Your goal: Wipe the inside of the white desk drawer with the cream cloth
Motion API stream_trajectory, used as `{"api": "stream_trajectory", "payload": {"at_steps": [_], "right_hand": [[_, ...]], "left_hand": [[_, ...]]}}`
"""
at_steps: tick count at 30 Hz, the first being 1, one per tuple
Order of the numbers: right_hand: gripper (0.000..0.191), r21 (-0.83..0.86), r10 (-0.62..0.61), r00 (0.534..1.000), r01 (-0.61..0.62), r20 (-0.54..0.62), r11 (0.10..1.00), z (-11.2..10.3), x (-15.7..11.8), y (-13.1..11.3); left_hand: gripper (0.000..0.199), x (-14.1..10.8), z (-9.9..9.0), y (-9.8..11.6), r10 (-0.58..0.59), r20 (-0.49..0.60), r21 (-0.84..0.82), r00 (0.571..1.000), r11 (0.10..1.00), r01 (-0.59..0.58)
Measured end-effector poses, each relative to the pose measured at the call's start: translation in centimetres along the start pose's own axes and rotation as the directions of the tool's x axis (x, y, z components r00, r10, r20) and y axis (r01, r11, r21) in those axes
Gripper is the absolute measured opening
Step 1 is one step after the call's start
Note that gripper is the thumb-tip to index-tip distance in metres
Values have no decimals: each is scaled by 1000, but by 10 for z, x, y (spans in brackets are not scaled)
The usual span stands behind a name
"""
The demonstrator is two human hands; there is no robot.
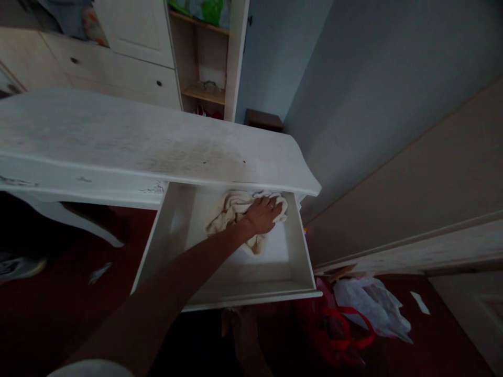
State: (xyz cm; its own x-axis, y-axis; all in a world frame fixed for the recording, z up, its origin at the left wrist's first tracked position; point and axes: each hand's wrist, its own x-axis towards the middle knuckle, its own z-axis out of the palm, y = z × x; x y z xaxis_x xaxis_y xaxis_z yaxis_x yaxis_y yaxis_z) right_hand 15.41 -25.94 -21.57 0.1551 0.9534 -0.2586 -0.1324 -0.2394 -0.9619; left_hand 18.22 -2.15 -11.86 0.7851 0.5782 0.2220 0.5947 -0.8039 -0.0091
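And there were the fingers of the left hand (262, 215), bent and closed loosely over a bunched cloth (231, 207), down on the floor of the drawer (251, 301)! The right hand (241, 325) was nearer the person, below the drawer's front edge; too dark there to tell whether its fingers were wide, narrow or gripping.

How far along? The drawer stood well open, with the cloth inside, bunched under the fingers and trailing to their left. Pale bare floor showed around it, but how much had been gone over could not be told. Up beyond the fingers, the tabletop (118, 136) bore a dark smudge (196, 154) and two specks.

Now the edges: the side panel rose just right of the fingers, and the tabletop's lip ran close ahead. The open room lay left of them and back toward the front panel. Farther right, outside, came the wall (353, 78); nearer and lower, a red bag (328, 337) and a plastic bag (369, 303).
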Motion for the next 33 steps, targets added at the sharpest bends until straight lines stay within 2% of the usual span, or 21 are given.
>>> {"api": "stream_trajectory", "payload": {"at_steps": [3,6,11,12,14,17,20,23,26,33], "right_hand": [[31,12,10,1000,-10,-9,1000,-2,0,-5],[32,23,23,1000,-23,-12,999,-4,-2,-8],[33,62,39,999,-39,11,997,-2,1,-6],[32,73,39,999,-40,15,997,-1,2,-5],[32,97,34,999,-36,18,995,1,3,-3],[28,134,20,1000,-22,13,991,1,2,-1],[31,165,3,1000,-2,-3,986,0,-1,-2],[41,190,-12,999,18,-34,982,1,-2,-6],[41,212,-15,998,27,-55,977,2,-2,-10],[41,261,-19,997,38,-73,965,1,-4,-10]], "left_hand": [[60,3,-2,0,-64,11,-12,998,998,64],[60,-4,-3,-4,-99,9,-21,995,995,99],[58,-51,-9,-38,7,28,22,1000,1000,-8],[57,-63,-11,-47,3,38,40,999,999,-4],[57,-85,-16,-64,-101,40,88,994,991,98],[53,-106,-22,-78,-330,22,151,944,934,323],[49,-112,-27,-78,-467,16,209,884,866,454],[47,-115,-32,-75,-559,21,280,829,799,532],[46,-121,-38,-76,-623,55,325,781,750,576],[52,-128,-49,-74,-740,192,287,645,671,684]]}}
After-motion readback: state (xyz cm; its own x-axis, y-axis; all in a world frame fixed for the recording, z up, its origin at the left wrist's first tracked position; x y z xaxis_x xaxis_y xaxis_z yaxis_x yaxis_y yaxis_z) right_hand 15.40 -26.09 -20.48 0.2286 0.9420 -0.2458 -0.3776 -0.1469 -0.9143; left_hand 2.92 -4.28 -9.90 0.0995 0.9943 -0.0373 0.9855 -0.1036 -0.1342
